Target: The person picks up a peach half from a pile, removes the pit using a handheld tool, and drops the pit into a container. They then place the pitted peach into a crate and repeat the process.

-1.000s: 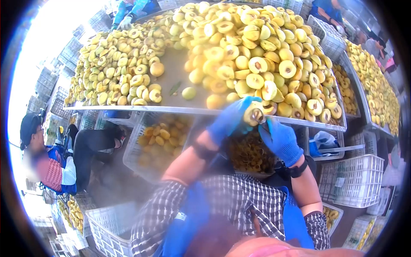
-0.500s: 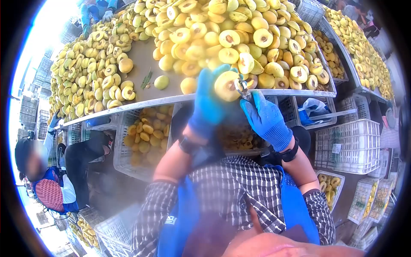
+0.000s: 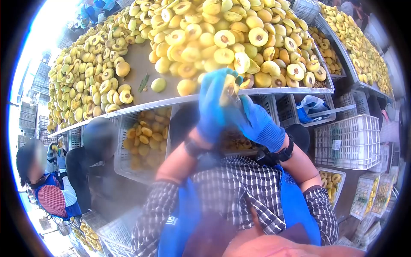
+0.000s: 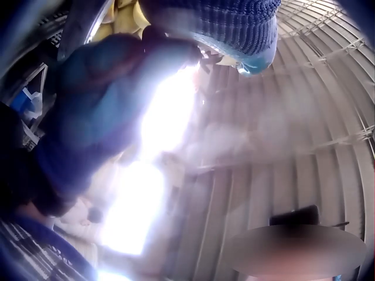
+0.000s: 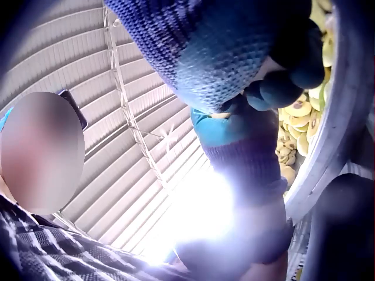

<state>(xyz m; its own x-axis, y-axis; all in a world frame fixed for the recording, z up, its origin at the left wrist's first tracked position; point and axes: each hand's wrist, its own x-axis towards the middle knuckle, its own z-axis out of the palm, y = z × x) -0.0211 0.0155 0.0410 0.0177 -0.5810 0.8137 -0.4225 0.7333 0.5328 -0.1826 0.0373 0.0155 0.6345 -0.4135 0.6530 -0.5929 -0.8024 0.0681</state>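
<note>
My left hand (image 3: 212, 103), in a blue glove, grips a yellow peach half (image 3: 230, 89) just over the table's front edge. My right hand (image 3: 262, 122), gloved the same way, is close against it and holds a small metal tool (image 3: 236, 102) at the fruit's cut side. Fingers hide most of the tool, and its working end is blurred. The left wrist view shows a dark tip of the metal tool (image 4: 210, 58) beside the left glove. In the right wrist view, the right hand's curled fingers (image 5: 281, 89) overlap the left glove.
A metal-edged table (image 3: 171, 101) bears heaps of halved peaches (image 3: 257, 38). Below its edge stand a crate of peach halves (image 3: 122, 160) and another of brownish pieces (image 3: 239, 144). A white crate (image 3: 349, 141) is at the right; another person (image 3: 51, 192) sits at the left.
The peach half has turned from its cut face toward the camera to nearly edge-on, and the hands have come closer together. The seated person's arm has come down from the table edge.
</note>
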